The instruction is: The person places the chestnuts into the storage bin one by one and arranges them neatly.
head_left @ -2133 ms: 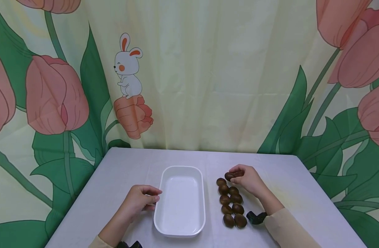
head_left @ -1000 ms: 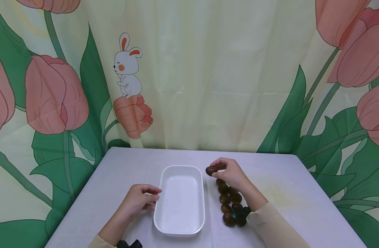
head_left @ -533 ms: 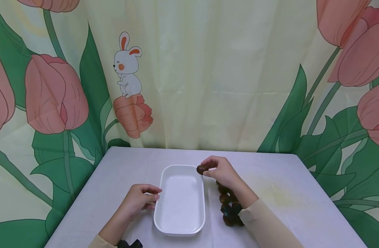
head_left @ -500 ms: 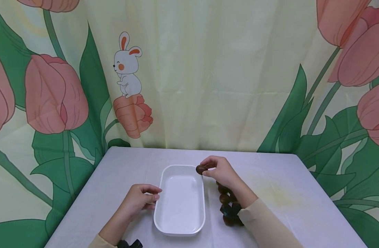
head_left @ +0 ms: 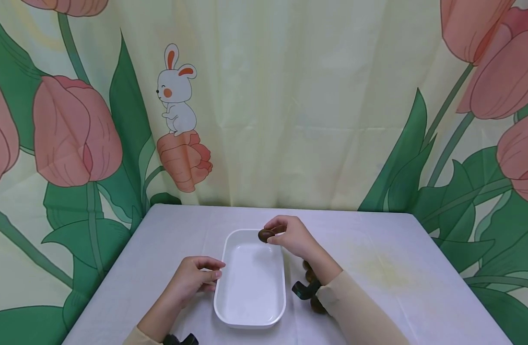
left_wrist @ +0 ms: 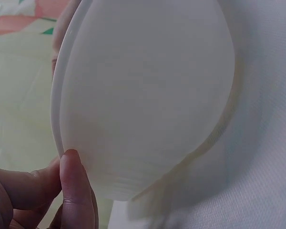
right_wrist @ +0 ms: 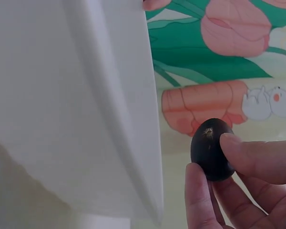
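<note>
Moved leftward since the frame of a second earlier, from right of the tray to over its far right corner: a brown chestnut (head_left: 266, 235), raised and apart from the rim. Thumb and fingertips of the right hand (head_left: 291, 236) pinch it by its sides; a pale mark shows at one end in the right wrist view. Beneath lies the white tray (head_left: 249, 287), its left rim pinched between the bent fingers of the left hand (head_left: 192, 278). To the right, on the surface (head_left: 376, 249), remaining chestnuts (head_left: 317, 305) lie partly hidden by the right forearm and a black wrist mount (head_left: 306, 290). Step in hand, as judged: carrying one chestnut into the tray. Next move calls for lowering it inside the rim, then loosening the right fingers while the left steadies.
</note>
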Tool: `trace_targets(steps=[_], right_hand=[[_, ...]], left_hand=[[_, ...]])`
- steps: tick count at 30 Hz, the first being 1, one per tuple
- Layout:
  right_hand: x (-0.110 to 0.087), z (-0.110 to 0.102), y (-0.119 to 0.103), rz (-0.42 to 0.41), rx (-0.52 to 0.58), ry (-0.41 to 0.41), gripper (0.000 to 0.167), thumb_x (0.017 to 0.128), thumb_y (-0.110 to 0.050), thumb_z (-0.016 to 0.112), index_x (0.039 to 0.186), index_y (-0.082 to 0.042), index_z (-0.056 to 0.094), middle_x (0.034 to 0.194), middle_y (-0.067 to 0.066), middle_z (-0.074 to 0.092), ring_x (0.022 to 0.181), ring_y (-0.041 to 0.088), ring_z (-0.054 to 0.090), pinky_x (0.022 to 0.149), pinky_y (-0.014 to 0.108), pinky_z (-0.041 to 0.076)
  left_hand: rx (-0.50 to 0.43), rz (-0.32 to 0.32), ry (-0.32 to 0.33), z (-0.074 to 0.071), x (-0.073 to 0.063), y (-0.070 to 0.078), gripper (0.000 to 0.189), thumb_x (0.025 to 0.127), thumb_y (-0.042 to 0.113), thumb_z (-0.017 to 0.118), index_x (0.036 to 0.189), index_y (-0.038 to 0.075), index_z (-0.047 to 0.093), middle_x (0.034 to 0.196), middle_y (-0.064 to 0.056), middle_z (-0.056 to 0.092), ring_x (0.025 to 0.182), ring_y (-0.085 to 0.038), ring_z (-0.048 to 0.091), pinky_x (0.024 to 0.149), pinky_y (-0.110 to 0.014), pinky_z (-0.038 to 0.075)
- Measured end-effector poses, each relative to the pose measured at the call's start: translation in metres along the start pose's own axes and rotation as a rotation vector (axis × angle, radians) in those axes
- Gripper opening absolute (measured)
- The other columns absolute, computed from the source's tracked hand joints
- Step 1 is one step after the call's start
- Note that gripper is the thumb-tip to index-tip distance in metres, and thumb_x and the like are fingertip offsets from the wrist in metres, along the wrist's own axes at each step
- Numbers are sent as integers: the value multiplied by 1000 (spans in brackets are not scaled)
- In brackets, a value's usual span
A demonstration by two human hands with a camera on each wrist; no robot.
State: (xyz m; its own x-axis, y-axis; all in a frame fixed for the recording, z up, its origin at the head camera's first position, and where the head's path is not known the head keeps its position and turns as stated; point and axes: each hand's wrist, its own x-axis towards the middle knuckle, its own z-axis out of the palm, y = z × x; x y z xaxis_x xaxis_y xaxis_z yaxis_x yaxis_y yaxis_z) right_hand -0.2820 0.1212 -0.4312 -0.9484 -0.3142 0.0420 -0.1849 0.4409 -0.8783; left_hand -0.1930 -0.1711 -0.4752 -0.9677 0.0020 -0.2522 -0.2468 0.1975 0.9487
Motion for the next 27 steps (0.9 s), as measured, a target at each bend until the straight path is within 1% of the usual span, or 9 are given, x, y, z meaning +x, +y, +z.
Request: trace_targets(steps=[7, 13, 18, 27], right_hand=[[7, 11, -7, -8, 44, -39, 27, 88, -4, 82, 112, -15, 80, 108, 5, 82, 102, 18, 76, 90, 35, 58], [12, 17, -12, -11, 64, -65, 26, 89, -4, 82, 113, -13, 80, 109, 6, 81, 99, 18, 76, 88, 34, 58], [18, 23, -16, -22, 59, -79, 25, 89, -4, 82, 113, -12, 80, 110, 7, 82, 98, 18, 78, 89, 36, 59], [26, 37, -16, -5, 39, -103, 26, 86, -2, 83, 110, -11, 80, 108, 7, 81, 94, 16, 77, 84, 31, 58]], left_hand=[[17, -14, 36, 1, 0, 2, 23, 88, -1, 84, 111, 1, 82, 90, -8, 73, 63, -17, 66, 58, -30, 62], [9, -20, 36, 2, -2, 3, 24, 89, -1, 84, 112, -1, 81, 90, -8, 74, 63, -16, 66, 58, -30, 62], [14, -23, 42, 1, -1, 3, 23, 89, -1, 84, 112, 0, 82, 90, -7, 74, 62, -16, 66, 58, -32, 63], [22, -40, 44, 1, -1, 4, 23, 89, 1, 84, 112, 2, 82, 92, -9, 74, 64, -17, 67, 60, -32, 63]])
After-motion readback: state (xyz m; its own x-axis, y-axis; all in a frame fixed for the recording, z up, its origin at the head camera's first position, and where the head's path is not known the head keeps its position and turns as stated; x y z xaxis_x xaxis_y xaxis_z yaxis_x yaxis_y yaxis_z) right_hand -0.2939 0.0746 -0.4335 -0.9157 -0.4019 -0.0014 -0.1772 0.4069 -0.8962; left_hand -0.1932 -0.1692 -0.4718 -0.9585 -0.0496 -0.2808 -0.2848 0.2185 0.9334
